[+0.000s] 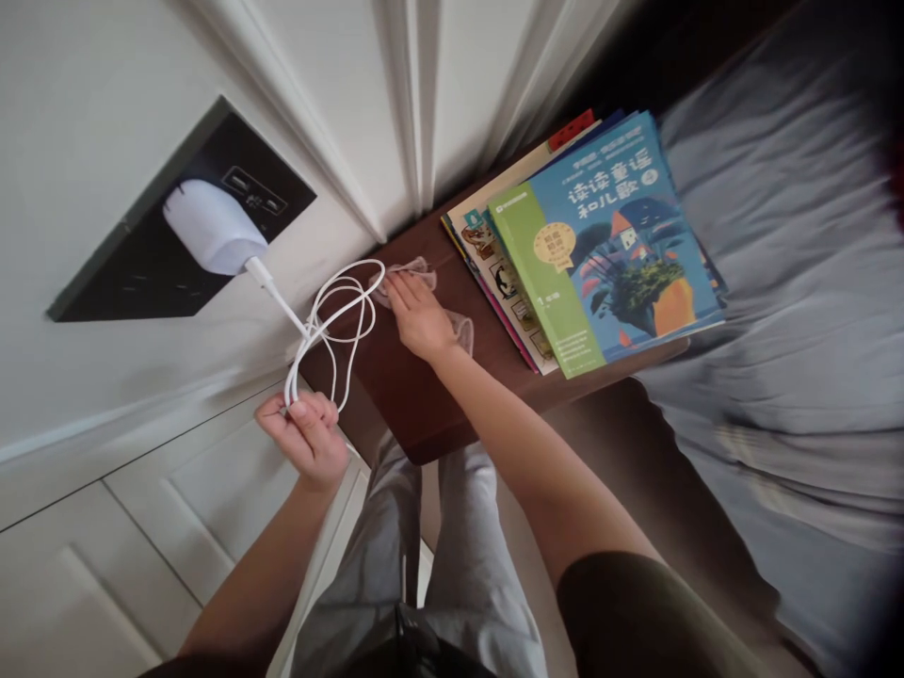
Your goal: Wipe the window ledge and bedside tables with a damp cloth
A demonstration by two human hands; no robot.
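Door: white panelled doors fill the left side, with the wall socket on the surface above them.
Socket: black wall socket panel, tilted in view, with USB ports near its upper edge.
Charger: white plug charger seated in the panel, covering its middle.
Cable: white charging cable runs from the charger into loose loops, which hang over the table edge and end in the left hand.
Left hand: left hand clenched around the looped cable, fingers curled over it, raised just off the table's near corner.
Legs: grey trousers at bottom centre, below the table.
Cloth: sheer, crumpled cloth lies on the tabletop, just beside the cable loops and near the books.
Right hand: right hand open, palm down and fingers extended, pressing on the cloth; not gripping it.
Sleeve: dark olive sleeve on the right upper arm.
Table: dark brown wooden bedside table under the cloth and books.
Books: stack of children's books on the table's far side, green-and-blue cover on top.
Bed: grey bedding along the right edge, just beside the table.
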